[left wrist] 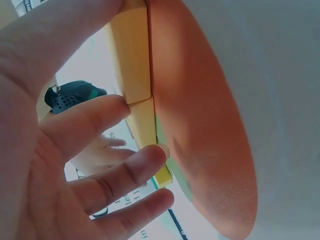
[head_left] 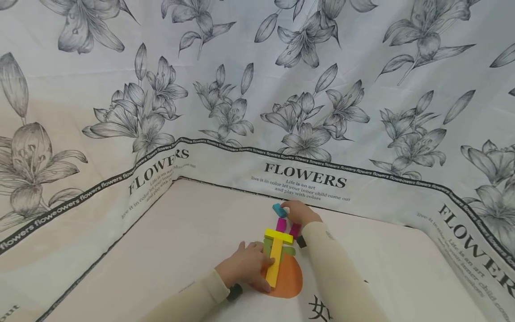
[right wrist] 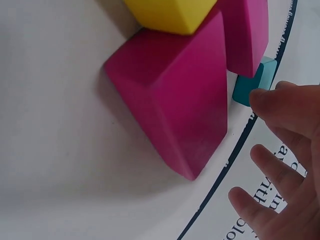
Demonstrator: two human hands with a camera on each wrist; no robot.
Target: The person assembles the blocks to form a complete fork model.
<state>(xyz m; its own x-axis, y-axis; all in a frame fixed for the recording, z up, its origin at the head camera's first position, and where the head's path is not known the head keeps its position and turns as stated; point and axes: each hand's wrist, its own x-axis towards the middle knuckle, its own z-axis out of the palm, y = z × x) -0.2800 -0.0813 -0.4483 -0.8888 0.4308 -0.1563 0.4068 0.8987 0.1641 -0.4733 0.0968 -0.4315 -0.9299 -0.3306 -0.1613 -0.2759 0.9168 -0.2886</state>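
Long yellow blocks (head_left: 274, 273) lie end to end on the surface, and a yellow crossbar block (head_left: 279, 235) lies across their far end. My left hand (head_left: 245, 264) rests along their left side; thumb and forefinger touch the yellow wood (left wrist: 131, 55), other fingers spread. Beyond the crossbar are two magenta blocks, one upright-looking (head_left: 281, 225) and one angled at the right (right wrist: 190, 105). Farther out, my right hand (head_left: 301, 212) pinches a teal block (head_left: 278, 210) at its right end between thumb and forefinger. The remaining right fingers are spread.
A printed orange shape (head_left: 291, 277) with green leaves lies under the yellow blocks. Black characters (head_left: 319, 308) are printed nearer. The pale surface (head_left: 193, 223) meets a floral cloth wall (head_left: 225, 163) with a black border and lettering behind and at both sides.
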